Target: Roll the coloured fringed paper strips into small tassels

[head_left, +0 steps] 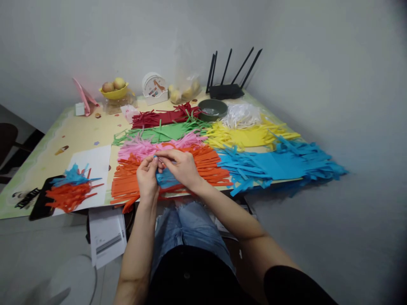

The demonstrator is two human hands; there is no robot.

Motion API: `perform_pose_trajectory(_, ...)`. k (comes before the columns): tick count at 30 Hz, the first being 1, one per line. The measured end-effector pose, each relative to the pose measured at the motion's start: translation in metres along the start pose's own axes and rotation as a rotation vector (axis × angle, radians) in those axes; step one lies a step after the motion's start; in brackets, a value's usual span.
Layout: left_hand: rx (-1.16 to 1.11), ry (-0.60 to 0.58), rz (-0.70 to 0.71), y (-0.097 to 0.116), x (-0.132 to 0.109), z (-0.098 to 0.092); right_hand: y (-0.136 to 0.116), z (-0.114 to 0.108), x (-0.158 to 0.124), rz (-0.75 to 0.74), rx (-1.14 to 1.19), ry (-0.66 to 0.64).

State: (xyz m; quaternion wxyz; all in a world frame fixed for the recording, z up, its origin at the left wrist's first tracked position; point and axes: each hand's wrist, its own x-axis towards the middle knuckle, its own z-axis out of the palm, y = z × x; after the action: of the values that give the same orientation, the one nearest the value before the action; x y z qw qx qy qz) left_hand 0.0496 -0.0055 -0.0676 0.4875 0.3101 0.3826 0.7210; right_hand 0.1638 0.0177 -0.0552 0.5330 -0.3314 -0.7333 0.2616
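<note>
My left hand and my right hand meet above the near edge of the table. Both are closed, pinching the top end of a blue paper tassel, whose strips hang beneath the fingers. The exact grip is partly hidden by the fingers. Right under my hands lies orange fringed paper, spreading out to both sides. Pink fringed paper is just behind it. To the right, a larger stack of blue fringed paper overhangs the table edge.
Green, dark red, yellow and white fringed papers lie farther back, near a dark bowl and a router. Leftward, small blue and orange tassels rest on a white sheet and a black phone-like slab.
</note>
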Motion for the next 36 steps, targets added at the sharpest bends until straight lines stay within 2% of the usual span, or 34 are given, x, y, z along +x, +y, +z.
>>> perform_pose_trajectory(5, -0.152, -0.139, -0.218, 0.011, -0.003, 0.003, 0.002, -0.009, 0.001, -0.018, 0.063, -0.091)
perform_pose_trajectory(8, -0.206, -0.154, -0.36, 0.019, -0.007, 0.006, 0.002, -0.013, 0.003, -0.159, 0.02, -0.082)
perform_pose_trajectory(11, -0.24, -0.17, -0.427, 0.025, -0.01, 0.009, -0.001, -0.015, 0.004, -0.303, -0.043, -0.065)
perform_pose_trajectory(15, -0.257, -0.19, -0.433, 0.031, -0.015, 0.012, -0.005, -0.016, 0.001, -0.393, -0.114, -0.055)
perform_pose_trajectory(21, -0.23, -0.128, -0.44, 0.037, -0.021, 0.017, -0.009, -0.014, -0.003, -0.471, -0.215, -0.044)
perform_pose_trajectory(30, -0.328, -0.151, -0.385, 0.034, -0.026, 0.015, -0.012, -0.006, -0.005, -0.464, -0.179, 0.005)
perform_pose_trajectory(36, -0.277, -0.151, -0.382, 0.033, -0.025, 0.016, -0.011, -0.006, -0.003, -0.352, -0.139, -0.046)
